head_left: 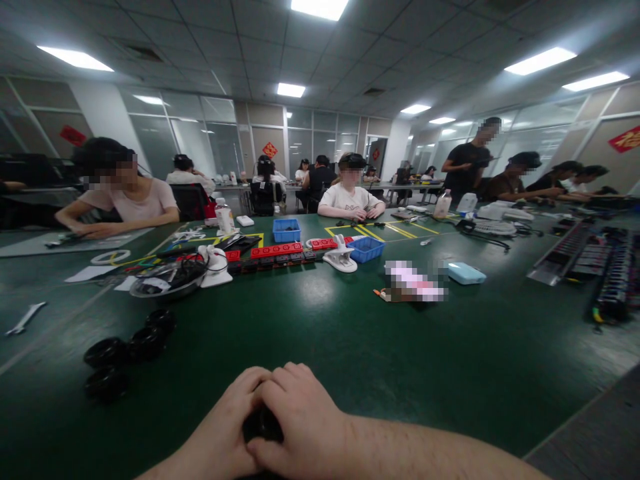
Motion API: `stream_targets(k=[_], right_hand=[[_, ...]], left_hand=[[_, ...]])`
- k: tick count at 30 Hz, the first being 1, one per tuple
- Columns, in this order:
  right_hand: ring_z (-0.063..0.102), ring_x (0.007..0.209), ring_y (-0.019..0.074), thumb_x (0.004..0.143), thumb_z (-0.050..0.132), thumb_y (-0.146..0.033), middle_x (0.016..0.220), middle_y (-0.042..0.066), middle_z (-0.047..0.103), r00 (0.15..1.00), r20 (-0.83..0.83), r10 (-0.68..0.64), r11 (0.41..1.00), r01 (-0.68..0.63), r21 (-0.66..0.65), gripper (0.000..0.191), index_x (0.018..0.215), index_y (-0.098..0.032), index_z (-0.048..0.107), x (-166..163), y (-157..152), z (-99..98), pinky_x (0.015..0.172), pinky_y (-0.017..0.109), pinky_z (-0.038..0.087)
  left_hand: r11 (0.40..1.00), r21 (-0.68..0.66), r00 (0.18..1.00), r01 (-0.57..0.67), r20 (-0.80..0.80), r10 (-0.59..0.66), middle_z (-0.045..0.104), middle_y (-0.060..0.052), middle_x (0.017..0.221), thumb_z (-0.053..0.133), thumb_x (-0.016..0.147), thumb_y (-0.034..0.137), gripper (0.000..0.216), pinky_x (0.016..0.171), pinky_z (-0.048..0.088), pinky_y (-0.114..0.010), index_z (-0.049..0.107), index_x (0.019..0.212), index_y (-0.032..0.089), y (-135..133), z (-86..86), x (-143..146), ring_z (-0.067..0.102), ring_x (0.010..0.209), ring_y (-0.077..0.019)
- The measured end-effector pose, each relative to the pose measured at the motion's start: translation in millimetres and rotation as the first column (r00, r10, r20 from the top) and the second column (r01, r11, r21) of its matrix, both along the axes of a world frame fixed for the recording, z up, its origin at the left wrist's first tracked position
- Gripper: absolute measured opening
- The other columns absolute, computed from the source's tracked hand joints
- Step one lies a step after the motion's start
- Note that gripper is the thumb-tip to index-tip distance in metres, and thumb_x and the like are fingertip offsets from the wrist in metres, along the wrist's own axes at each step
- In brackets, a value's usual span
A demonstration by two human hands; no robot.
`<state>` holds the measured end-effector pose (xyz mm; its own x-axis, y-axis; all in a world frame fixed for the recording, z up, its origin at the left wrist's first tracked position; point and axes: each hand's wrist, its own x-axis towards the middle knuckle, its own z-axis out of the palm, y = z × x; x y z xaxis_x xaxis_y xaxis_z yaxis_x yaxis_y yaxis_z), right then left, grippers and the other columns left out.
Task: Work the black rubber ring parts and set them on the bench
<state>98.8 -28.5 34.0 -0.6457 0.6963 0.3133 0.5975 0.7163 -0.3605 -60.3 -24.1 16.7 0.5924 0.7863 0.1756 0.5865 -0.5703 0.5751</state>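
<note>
Both my hands rest together at the near edge of the green table (360,347). My right hand (305,420) lies over my left hand (225,433), and the fingers of both are closed around a small black object (263,423) that is mostly hidden between them. Several black round wheel-like parts (125,353) lie on the table to the left of my hands, a short way off.
A wrench (25,319) lies far left. Further back stand a red strip of parts (276,251), two blue bins (367,249), a white clamp (341,257), a light blue case (466,273) and black racks (595,263) at right. Several people sit around the tables.
</note>
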Motion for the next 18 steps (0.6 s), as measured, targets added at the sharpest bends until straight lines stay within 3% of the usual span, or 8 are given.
stream_targets(k=[3,6,8,14,18], right_hand=[[0.052,0.084,0.0163,0.067,0.059,-0.023,0.091,0.002,0.058,0.987,-0.079,0.143,0.990,-0.143,0.006,0.026,0.091,-0.017,0.051,0.5,1.2,-4.2,0.075,0.028,0.038],[0.051,0.087,0.0165,0.064,0.060,-0.022,0.092,0.001,0.058,0.971,-0.118,0.206,0.979,-0.205,0.023,0.031,0.092,-0.017,0.050,0.1,2.0,-8.2,0.077,0.028,0.037],[0.050,0.086,0.0172,0.064,0.063,-0.029,0.091,0.002,0.057,0.980,-0.104,0.169,0.986,-0.166,0.033,0.032,0.090,-0.017,0.051,0.3,2.1,-8.2,0.078,0.029,0.037],[0.047,0.078,0.0184,0.066,0.064,-0.054,0.086,0.003,0.055,0.992,-0.055,-0.113,0.994,0.112,-0.016,0.044,0.085,-0.016,0.052,2.3,-1.3,3.1,0.073,0.033,0.038],[0.047,0.080,0.0195,0.070,0.062,-0.049,0.087,0.004,0.055,0.986,-0.007,-0.164,0.986,0.164,-0.029,0.038,0.088,-0.017,0.053,0.5,-4.8,4.4,0.073,0.036,0.037]], left_hand=[[0.998,-0.052,0.996,0.033,0.082,-0.028,0.054,-0.005,0.105,0.060,0.057,0.011,0.047,0.085,0.046,-0.036,0.054,0.103,0.020,4.4,-3.7,-4.1,0.053,0.097,-0.0251],[0.998,-0.052,0.997,0.043,0.071,-0.039,0.054,-0.005,0.107,0.060,0.061,0.011,0.046,0.089,0.043,-0.038,0.053,0.105,0.021,6.9,-7.8,-7.1,0.052,0.101,-0.0255],[0.998,-0.040,0.998,0.045,0.040,-0.043,0.053,-0.005,0.113,0.062,0.062,0.014,0.049,0.093,0.041,-0.040,0.051,0.109,0.023,7.0,-9.9,-8.6,0.050,0.105,-0.0272],[0.993,0.105,0.998,-0.046,-0.034,0.050,0.051,-0.008,0.120,0.071,0.064,0.036,0.061,0.096,0.038,-0.049,0.045,0.117,0.024,2.5,-15.6,-10.2,0.048,0.109,-0.0316],[0.978,0.196,0.985,-0.072,-0.139,0.100,0.057,-0.005,0.109,0.072,0.060,0.043,0.056,0.101,0.022,-0.062,0.053,0.110,0.025,-0.4,-16.4,-7.5,0.051,0.105,-0.0330]])
